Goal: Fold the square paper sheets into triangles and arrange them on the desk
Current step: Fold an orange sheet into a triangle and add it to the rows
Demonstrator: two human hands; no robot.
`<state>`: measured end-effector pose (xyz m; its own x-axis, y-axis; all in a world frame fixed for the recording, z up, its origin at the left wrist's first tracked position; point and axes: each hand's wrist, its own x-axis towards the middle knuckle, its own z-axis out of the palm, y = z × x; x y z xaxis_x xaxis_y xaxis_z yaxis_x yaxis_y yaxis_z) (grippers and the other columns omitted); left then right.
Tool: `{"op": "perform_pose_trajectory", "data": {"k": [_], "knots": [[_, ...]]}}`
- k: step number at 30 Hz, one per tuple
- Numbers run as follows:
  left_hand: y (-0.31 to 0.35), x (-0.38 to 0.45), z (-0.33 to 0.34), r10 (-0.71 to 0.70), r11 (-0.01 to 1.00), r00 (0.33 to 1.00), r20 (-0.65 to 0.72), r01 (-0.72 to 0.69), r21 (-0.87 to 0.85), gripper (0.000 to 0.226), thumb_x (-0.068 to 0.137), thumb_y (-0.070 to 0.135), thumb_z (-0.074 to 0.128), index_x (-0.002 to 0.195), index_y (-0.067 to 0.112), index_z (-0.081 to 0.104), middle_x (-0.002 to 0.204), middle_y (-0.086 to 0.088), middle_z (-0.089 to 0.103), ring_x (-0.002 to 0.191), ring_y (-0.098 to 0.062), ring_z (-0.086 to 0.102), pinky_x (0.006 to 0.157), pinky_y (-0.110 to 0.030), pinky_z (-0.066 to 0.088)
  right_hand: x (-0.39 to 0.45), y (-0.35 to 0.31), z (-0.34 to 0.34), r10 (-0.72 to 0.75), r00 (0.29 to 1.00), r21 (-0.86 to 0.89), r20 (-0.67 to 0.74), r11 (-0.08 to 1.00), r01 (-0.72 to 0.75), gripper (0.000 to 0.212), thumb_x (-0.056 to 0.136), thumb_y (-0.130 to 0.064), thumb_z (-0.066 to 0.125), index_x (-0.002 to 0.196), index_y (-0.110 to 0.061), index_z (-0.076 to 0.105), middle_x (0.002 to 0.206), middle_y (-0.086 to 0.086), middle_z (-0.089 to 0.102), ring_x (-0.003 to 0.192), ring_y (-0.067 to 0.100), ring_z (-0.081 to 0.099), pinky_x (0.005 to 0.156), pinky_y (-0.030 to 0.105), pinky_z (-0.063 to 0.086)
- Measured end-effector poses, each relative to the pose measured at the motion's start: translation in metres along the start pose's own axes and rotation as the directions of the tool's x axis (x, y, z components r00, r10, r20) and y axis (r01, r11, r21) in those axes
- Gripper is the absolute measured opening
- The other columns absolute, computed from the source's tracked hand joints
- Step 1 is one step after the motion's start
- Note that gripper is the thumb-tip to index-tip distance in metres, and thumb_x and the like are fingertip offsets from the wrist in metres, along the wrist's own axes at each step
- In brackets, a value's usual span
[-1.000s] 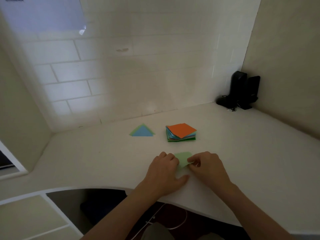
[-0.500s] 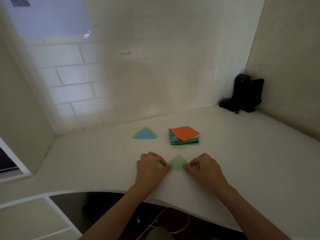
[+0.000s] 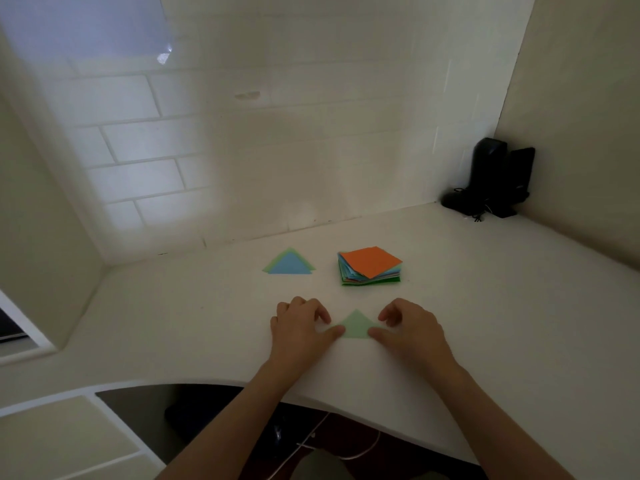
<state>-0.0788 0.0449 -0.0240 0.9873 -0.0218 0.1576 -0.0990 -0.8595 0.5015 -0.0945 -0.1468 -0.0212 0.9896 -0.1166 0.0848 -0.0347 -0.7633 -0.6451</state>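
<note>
A pale green folded paper triangle (image 3: 355, 326) lay flat on the white counter (image 3: 485, 306), close to the near curved edge, with its apex pointing toward the far wall. The left hand (image 3: 300, 327) rested on the counter at the triangle's left corner, its thumb laid across that corner and pressing it down while the other fingers curled loosely above the surface. The right hand (image 3: 410, 330) sat at the right corner in the mirrored pose, thumb pressed onto the paper's right tip and the remaining fingers bent and lifted slightly over the counter. Neither hand lifted the sheet; both only pinned it at its two base corners.

Farther back, and a little to the left, a small pile of finished folded triangles (image 3: 289, 263) rested on the counter, a blue one on top with light green edges showing beneath it. Just to the right of that pile, well apart from the hands, stood a stack of unfolded square coloured paper sheets (image 3: 370, 266), topped by an orange sheet, with blue and green layers visible along its near side.

In the far right corner, where the tiled wall (image 3: 242, 150) met the side wall, two black upright speakers (image 3: 498, 178) stood together with a dark cable tangled at their base.
</note>
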Motion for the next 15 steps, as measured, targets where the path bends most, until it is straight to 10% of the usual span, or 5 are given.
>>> {"op": "perform_pose_trajectory", "data": {"k": [9, 15], "knots": [[0.009, -0.005, -0.005, 0.108, 0.992, 0.994, 0.029, -0.109, 0.058, 0.018, 0.09, 0.018, 0.056, 0.107, 0.015, 0.063, 0.107, -0.004, 0.051, 0.105, -0.024, 0.046, 0.079, -0.026, 0.037, -0.005, 0.011, -0.011, -0.073, 0.997, 0.165, 0.017, 0.984, 0.069, 0.021, 0.072, -0.013, 0.077, 0.087, -0.023, 0.066, 0.082, -0.008, 0.064, 0.066, 0.002, 0.053, 0.062, 0.003, 0.039], [0.047, -0.011, 0.002, 0.05, 0.945, 0.995, 0.089, -0.076, 0.318, 0.046, 0.092, 0.047, 0.049, 0.117, 0.008, 0.048, 0.122, -0.013, 0.042, 0.11, -0.028, 0.041, 0.088, -0.031, 0.036, -0.009, 0.01, -0.009, -0.102, 0.995, 0.162, -0.012, 0.982, 0.102, 0.02, 0.073, -0.011, 0.075, 0.089, -0.02, 0.067, 0.082, -0.007, 0.062, 0.065, 0.001, 0.051, 0.062, 0.002, 0.037]]}}
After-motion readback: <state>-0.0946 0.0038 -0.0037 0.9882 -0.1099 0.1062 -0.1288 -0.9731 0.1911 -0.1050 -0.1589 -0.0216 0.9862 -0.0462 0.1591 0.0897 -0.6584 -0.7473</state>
